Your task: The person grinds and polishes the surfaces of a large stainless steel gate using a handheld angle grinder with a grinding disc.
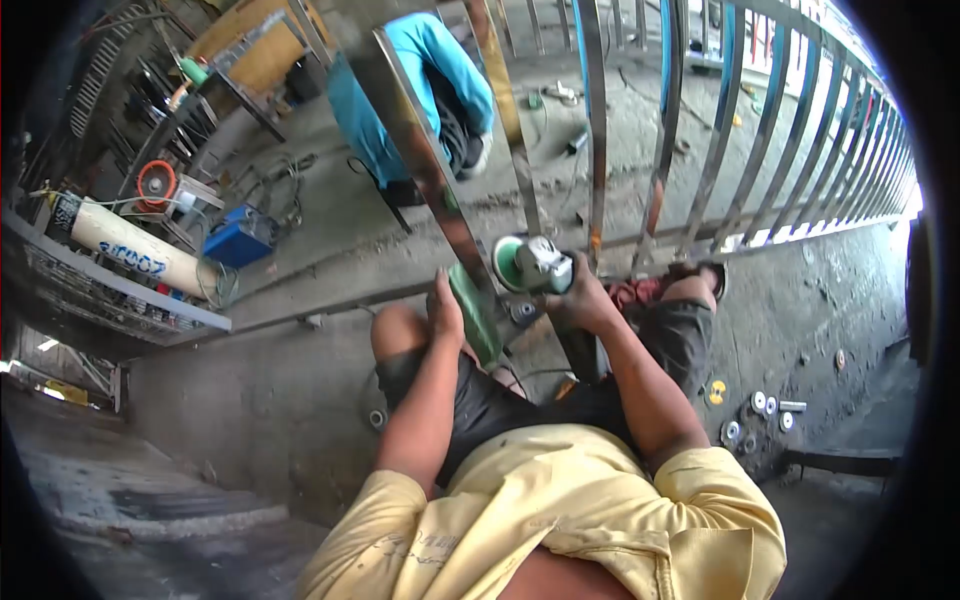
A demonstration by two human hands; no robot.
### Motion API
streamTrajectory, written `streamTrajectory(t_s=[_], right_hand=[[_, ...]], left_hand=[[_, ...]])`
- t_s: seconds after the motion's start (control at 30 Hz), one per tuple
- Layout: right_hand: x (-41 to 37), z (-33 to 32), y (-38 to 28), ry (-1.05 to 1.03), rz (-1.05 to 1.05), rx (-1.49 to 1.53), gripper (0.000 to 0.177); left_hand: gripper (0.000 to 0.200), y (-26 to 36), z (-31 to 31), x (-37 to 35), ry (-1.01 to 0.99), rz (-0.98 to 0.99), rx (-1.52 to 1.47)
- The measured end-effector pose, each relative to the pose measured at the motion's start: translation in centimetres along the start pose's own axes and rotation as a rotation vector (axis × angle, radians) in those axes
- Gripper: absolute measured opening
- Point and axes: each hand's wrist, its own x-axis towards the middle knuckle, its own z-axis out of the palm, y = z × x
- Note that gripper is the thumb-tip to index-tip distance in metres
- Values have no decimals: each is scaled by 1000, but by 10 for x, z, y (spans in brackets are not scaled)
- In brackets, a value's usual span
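My right hand (590, 300) is wrapped round the body of an angle grinder (543, 265), which has a round green-and-white disc at its left side. The disc is beside the lower part of a shiny metal post (430, 160) of the railing; whether they touch I cannot tell. My left hand (446, 312) is closed against the left edge of a long green piece (474, 315), between my knees. That piece stands slanted, just left of the post's lower end.
Metal railing bars (597, 130) run across the front and right. Beyond them sits a person in blue (410, 100). A white cylinder (140, 250) and blue box (240, 236) lie left. Several discs (758, 402) and a yellow disc (717, 392) are on the floor at right.
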Motion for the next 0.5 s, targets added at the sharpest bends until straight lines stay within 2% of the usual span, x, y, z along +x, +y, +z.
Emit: streamTrajectory(t_s=[0.03,0.1,0.23,0.27,0.3,0.4,0.5], right_hand=[[0,1,8,12,-84,45,103],[2,1,22,-8,-79,41,104],[3,-3,35,-40,-45,60,109],[5,-3,40,-48,-36,62,110],[5,-2,39,-23,-62,101,105],[1,-10,28,-10,63,314,98],[7,-12,42,28,108,352,85]], left_hand=[[69,2,9,-1,-14,4,-36],[67,4,23,-1,-45,26,-112],[66,9,41,-4,-231,-65,-323],[70,13,44,-8,-213,-65,-331],[70,17,47,-11,-199,-78,-337],[69,14,51,-10,-183,-84,-340],[68,13,49,-10,-187,-102,-300]])
